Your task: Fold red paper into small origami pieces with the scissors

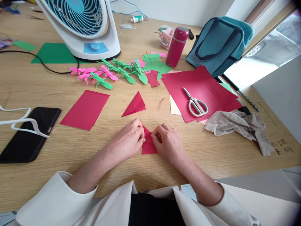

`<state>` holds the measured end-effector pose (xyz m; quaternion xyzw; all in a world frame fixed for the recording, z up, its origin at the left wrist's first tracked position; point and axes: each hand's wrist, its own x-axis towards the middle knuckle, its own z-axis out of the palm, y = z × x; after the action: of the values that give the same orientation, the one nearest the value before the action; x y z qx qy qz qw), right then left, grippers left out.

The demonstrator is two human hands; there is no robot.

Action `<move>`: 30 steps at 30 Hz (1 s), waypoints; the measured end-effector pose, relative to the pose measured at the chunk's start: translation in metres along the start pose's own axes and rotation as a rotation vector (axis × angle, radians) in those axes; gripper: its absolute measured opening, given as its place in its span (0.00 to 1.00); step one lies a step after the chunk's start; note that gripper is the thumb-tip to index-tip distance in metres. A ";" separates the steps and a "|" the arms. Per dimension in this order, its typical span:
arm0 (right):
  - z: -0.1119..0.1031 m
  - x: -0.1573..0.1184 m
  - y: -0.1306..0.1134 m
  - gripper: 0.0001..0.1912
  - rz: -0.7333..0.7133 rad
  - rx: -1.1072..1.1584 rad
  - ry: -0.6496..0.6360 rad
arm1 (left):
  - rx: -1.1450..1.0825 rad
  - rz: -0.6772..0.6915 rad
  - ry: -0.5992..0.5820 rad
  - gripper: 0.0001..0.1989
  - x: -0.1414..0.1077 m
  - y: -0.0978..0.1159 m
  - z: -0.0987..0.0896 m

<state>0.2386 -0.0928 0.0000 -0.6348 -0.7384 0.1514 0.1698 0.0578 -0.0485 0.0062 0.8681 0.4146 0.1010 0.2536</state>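
A small piece of red paper [148, 148], partly folded, lies flat on the table between my two hands. My left hand [131, 135] pinches its left side, fingers curled. On its right side, my right hand [167, 139] pinches the paper between thumb and bent fingers. My hands cover both side edges of the sheet. Just beyond them sits a folded red paper triangle [135, 104]. Farther left is a flat stack of red paper rectangles [86, 110].
White-handled scissors [197, 106] rest on large red sheets [211, 84] at right, near a crumpled cloth [235, 125]. Folded pink and green paper figures [128, 74] lie behind. Around them stand a fan [94, 47], a red flask [177, 47], a teal bag [218, 44] and a black phone [25, 138].
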 end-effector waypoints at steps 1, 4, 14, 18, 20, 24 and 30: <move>0.000 0.000 0.000 0.06 0.003 -0.002 0.000 | 0.011 -0.001 0.006 0.08 0.000 0.001 0.000; 0.001 0.000 0.000 0.06 0.011 -0.012 0.004 | 0.041 -0.017 0.010 0.08 0.001 0.006 -0.001; 0.000 -0.001 0.001 0.01 -0.017 0.010 0.014 | 0.102 -0.046 -0.012 0.08 0.004 0.007 0.000; 0.000 -0.003 0.006 0.07 -0.099 0.043 0.020 | 0.104 -0.030 -0.001 0.08 0.004 0.005 0.000; 0.000 -0.003 0.010 0.09 -0.115 0.088 0.011 | 0.090 -0.015 0.020 0.07 0.002 0.003 0.000; 0.000 -0.001 0.016 0.10 -0.134 0.142 -0.003 | 0.051 0.122 0.129 0.05 -0.011 -0.001 0.002; 0.001 -0.001 0.019 0.09 -0.175 0.131 0.012 | 0.300 0.379 0.204 0.17 -0.046 -0.001 0.014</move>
<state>0.2553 -0.0911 -0.0094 -0.5563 -0.7786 0.1801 0.2278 0.0336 -0.0884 -0.0042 0.9435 0.2785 0.1710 0.0554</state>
